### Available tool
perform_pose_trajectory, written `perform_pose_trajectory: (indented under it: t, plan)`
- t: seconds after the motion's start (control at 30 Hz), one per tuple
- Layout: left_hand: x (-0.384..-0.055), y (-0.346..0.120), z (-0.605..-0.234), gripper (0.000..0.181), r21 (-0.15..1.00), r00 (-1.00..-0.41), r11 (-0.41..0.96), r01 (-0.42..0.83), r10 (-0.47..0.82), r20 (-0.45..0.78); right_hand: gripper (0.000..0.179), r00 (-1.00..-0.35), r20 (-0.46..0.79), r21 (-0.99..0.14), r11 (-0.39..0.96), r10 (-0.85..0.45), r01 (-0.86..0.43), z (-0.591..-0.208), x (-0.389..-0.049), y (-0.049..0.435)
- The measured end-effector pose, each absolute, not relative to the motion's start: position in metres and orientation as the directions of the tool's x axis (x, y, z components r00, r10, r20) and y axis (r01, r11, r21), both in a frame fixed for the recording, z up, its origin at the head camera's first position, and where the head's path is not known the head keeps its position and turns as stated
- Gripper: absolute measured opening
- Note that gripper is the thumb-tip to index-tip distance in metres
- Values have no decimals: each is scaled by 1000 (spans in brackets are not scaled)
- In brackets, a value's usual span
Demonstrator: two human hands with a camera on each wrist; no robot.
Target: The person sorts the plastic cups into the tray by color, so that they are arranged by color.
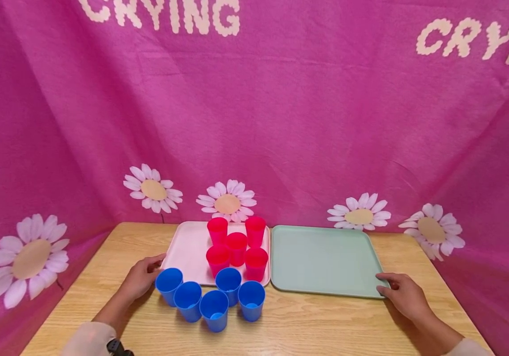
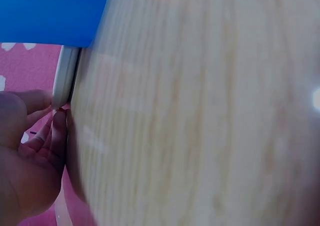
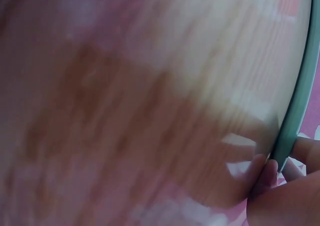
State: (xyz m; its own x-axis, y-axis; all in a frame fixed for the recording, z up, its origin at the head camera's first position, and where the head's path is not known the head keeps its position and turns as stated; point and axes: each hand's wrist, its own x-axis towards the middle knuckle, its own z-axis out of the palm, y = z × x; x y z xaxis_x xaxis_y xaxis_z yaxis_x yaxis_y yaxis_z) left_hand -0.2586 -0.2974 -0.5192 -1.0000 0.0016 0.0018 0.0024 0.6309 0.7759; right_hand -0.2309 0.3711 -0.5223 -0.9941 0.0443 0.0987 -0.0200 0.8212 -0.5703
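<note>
My left hand (image 1: 140, 278) is at the left edge of a pale pink tray (image 1: 188, 252). In the left wrist view its fingers and thumb pinch the tray's rim (image 2: 64, 78) at the corner. Several red cups (image 1: 236, 248) stand upright on the right half of that tray. Beside it lies a light green tray (image 1: 325, 262) with nothing on it. My right hand (image 1: 406, 298) grips this tray near its front right corner, and the right wrist view shows thumb and fingers at the green rim (image 3: 295, 116).
Several blue cups (image 1: 214, 310) stand upright on the wooden table (image 1: 317, 326), in front of the pink tray and close to my left hand. Behind and at both sides of the table hangs a magenta cloth (image 1: 281, 123) with printed daisies and lettering.
</note>
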Motion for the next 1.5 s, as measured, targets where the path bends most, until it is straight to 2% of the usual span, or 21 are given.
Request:
perform_pose_trajectory:
  t: [0.3, 0.6, 0.9, 1.17, 1.5]
  plan:
    - [-248, -307, -510, 51, 852, -997, 523, -13, 56, -49, 33, -992, 125, -556, 830, 36, -40, -529, -236, 371]
    - [-227, -306, -494, 47, 800, -987, 578, 162, 90, 135, 34, -994, 100, -571, 821, 36, -28, -529, -235, 372]
    - [-213, -299, -484, 53, 823, -947, 489, 290, 273, 171, 34, -992, 121, -556, 830, 29, -44, -528, -234, 374]
    - [-215, -298, -482, 70, 907, -904, 344, 244, 419, 84, 34, -994, 106, -565, 824, 32, -34, -528, -233, 375]
    - [-215, -298, -484, 72, 935, -889, 289, 205, 454, 55, 34, -994, 104, -562, 826, 31, -33, -529, -232, 375]
